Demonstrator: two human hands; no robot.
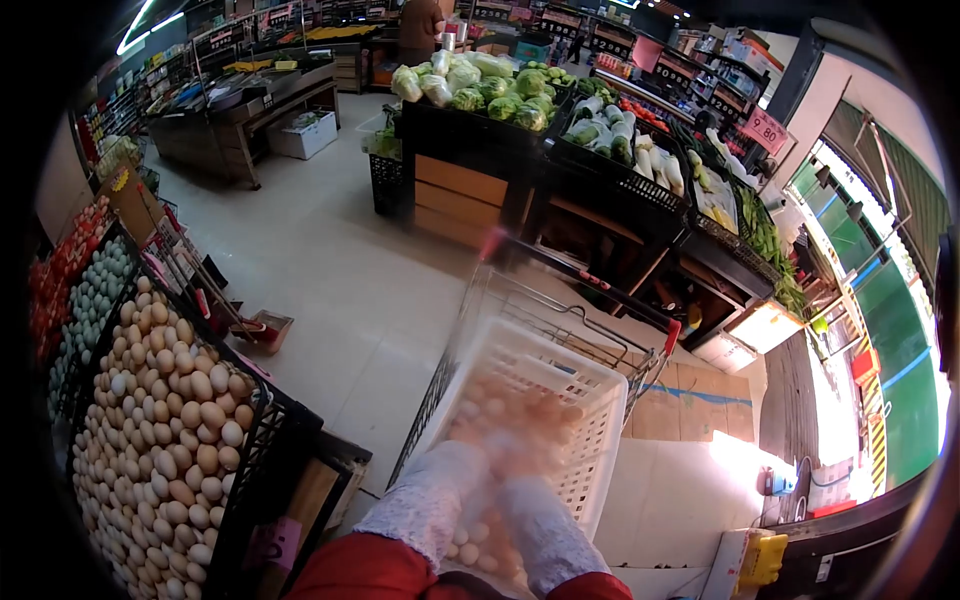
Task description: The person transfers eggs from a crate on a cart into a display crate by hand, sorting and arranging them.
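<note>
Both hands reach down into a white plastic basket (598, 440) that rests in a metal shopping cart (640, 345). Motion smears my left hand (490, 425) and my right hand (540, 420), and they overlap, so their fingers do not show clearly. Brown eggs (470, 540) lie in the basket, under and around the hands. Whether either hand holds an egg cannot be made out. Pale patterned sleeve covers (425, 500) run over red sleeves up to both wrists.
To the left, a black crate (250, 430) is heaped with brown eggs (160, 440), beside bluish eggs (100, 280). Vegetable stands with cabbages (500, 90) and white radishes (655, 165) are ahead. Flattened cardboard (690, 400) lies right of the cart. A person (420, 30) stands far back.
</note>
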